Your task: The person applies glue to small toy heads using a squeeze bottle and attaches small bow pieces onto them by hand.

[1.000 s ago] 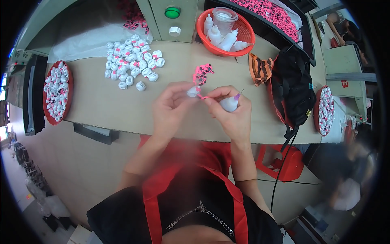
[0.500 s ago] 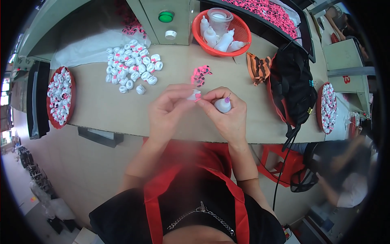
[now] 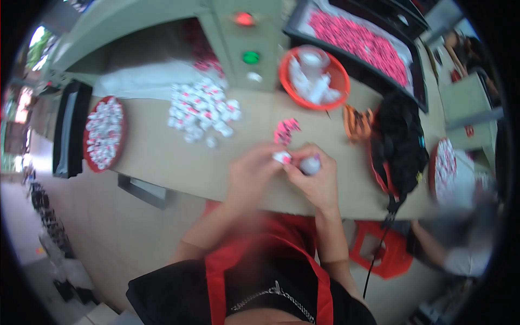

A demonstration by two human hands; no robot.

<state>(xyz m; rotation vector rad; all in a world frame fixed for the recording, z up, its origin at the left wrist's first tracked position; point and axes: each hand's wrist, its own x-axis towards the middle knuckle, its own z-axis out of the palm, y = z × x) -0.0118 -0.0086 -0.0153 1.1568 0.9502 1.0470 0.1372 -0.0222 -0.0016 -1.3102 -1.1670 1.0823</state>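
Note:
Pinched in the fingers of my left hand (image 3: 253, 172) is a small white rounded piece (image 3: 279, 156) with a pink part on its right side. My right hand (image 3: 320, 183) is closed around a small white squeeze bottle (image 3: 310, 166) with a purple tip. Its thumb and forefinger meet the white piece from the right; whether they grip the pink part I cannot tell. Just beyond my hands lies a small cluster of pink and black pieces (image 3: 285, 132). Farther left is a heap of white rounded pieces (image 3: 197, 111), many with pink spots. Motion blurs my left hand.
An orange-red basket (image 3: 343, 99) of white bottles stands at the back, beside a black tray (image 3: 420, 97) full of pink pieces. To the right are an orange-and-black striped cloth (image 3: 357, 123) and a black bag (image 3: 400, 143). Red bowls (image 3: 123, 132) of white pieces flank the table.
The view has shifted, so the table and its things appear lower and farther right. My hands remain together at the white piece, and the bottle is still in my right hand.

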